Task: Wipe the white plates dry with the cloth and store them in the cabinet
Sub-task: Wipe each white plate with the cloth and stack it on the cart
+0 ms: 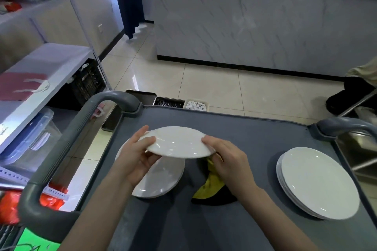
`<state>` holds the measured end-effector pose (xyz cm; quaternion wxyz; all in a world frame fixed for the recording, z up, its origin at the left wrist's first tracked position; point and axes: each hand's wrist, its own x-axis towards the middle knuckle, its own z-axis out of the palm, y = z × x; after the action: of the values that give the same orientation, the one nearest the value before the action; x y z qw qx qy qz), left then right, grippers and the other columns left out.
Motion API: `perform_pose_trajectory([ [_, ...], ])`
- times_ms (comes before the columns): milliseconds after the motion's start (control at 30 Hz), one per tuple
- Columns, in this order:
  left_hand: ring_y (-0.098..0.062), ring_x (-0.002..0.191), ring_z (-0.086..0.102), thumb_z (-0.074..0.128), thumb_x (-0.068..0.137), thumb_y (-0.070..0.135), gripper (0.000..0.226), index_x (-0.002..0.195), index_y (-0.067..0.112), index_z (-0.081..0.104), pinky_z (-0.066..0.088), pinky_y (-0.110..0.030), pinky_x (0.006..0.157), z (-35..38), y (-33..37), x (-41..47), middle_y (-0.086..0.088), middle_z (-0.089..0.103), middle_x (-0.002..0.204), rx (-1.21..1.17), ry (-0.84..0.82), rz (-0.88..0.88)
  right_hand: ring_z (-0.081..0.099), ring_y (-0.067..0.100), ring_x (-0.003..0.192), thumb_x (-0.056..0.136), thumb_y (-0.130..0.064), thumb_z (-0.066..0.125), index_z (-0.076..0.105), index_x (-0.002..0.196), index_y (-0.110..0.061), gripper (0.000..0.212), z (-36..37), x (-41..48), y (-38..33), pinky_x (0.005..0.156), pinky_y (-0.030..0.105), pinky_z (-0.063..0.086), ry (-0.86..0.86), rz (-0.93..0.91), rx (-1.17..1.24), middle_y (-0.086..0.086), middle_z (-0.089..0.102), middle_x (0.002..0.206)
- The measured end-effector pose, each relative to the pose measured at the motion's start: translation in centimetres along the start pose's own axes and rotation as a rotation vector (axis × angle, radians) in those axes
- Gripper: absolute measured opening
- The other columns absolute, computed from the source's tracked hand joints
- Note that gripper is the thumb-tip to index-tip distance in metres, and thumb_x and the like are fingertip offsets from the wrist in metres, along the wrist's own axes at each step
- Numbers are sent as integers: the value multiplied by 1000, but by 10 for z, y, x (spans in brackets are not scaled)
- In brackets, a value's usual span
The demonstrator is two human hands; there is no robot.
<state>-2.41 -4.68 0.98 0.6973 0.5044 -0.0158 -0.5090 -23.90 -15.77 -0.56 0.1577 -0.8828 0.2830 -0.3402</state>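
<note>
A white plate [177,142] is lifted above the grey cart top [255,132]. My left hand [135,159] grips its left rim, thumb on top. My right hand [228,159] holds the right rim and also has a yellow cloth [210,186] under its fingers; the cloth hangs down to the cart. Below the lifted plate lies a stack of white plates [163,179], partly hidden by my left hand. A second stack of white plates [318,181] sits at the cart's right side.
The cart has grey handles at left [67,138] and right [346,124]. Small bins [181,103] hang off its far edge. White shelving [40,71] with boxes stands to the left. A marble-faced counter [255,26] rises ahead across the tiled floor. A seated person's leg [355,91] shows at right.
</note>
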Motion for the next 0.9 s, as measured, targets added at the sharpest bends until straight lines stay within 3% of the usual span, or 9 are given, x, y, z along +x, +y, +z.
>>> perform_pose_trajectory([
  [200, -29, 91, 73, 63, 93, 30, 33, 114, 4, 59, 60, -31, 64, 13, 5, 5, -22, 71, 107, 70, -25, -33, 66, 12, 93, 92, -14, 54, 71, 109, -23, 25, -10, 24, -3, 75, 30, 52, 66, 131, 35, -12, 71, 104],
  [267, -31, 92, 73, 55, 96, 46, 42, 114, 8, 57, 61, -38, 68, 19, 3, 8, -23, 73, 100, 216, 6, 4, 64, 9, 88, 95, -18, 55, 70, 107, -29, 22, -12, 27, 1, 69, 29, 50, 74, 199, 34, -16, 70, 100],
  [367, -24, 84, 74, 45, 97, 55, 33, 111, 26, 53, 60, -40, 71, 27, -7, 10, -11, 76, 92, 476, 97, 164, 61, 6, 78, 95, -21, 57, 69, 104, -35, 21, -18, 28, 12, 63, 26, 45, 106, 333, 125, -20, 68, 85],
  [467, -18, 81, 70, 48, 98, 47, 16, 105, 35, 56, 58, -39, 75, 31, -26, 12, 1, 72, 89, 733, 184, 399, 57, 3, 70, 95, -26, 57, 68, 97, -42, 19, -30, 25, 27, 63, 28, 45, 101, 491, 317, -17, 66, 76],
  [567, -15, 87, 64, 58, 96, 27, 15, 110, 28, 61, 58, -43, 79, 37, -43, 16, 0, 65, 97, 913, 205, 508, 64, 10, 85, 92, -21, 60, 70, 92, -40, 22, -49, 16, 44, 76, 40, 53, 111, 630, 544, -14, 71, 86],
  [633, -15, 89, 63, 60, 93, 13, 21, 110, 25, 63, 60, -33, 70, 49, -54, 18, -1, 64, 104, 885, 170, 508, 67, 19, 93, 92, -17, 60, 72, 95, -37, 23, -63, 10, 54, 83, 48, 55, 109, 720, 677, -8, 73, 92],
  [733, -16, 91, 66, 58, 91, 4, 28, 106, 28, 65, 58, -22, 61, 76, -69, 19, 10, 68, 100, 801, 116, 472, 68, 17, 92, 92, -15, 59, 71, 98, -37, 26, -81, -3, 70, 83, 47, 57, 113, 771, 723, -5, 74, 93],
  [800, -16, 91, 68, 59, 90, 2, 31, 103, 29, 67, 60, -30, 70, 92, -80, 18, 11, 71, 97, 796, 98, 458, 68, 13, 92, 91, -14, 60, 69, 105, -39, 30, -93, -12, 82, 83, 42, 56, 130, 758, 661, -7, 74, 94],
  [900, -11, 86, 67, 61, 88, 2, 37, 111, 31, 68, 58, -32, 79, 117, -98, 17, 9, 72, 92, 862, 50, 486, 64, 0, 90, 88, -15, 59, 59, 120, -51, 48, -113, -25, 103, 74, 13, 47, 141, 746, 465, -19, 72, 96],
])
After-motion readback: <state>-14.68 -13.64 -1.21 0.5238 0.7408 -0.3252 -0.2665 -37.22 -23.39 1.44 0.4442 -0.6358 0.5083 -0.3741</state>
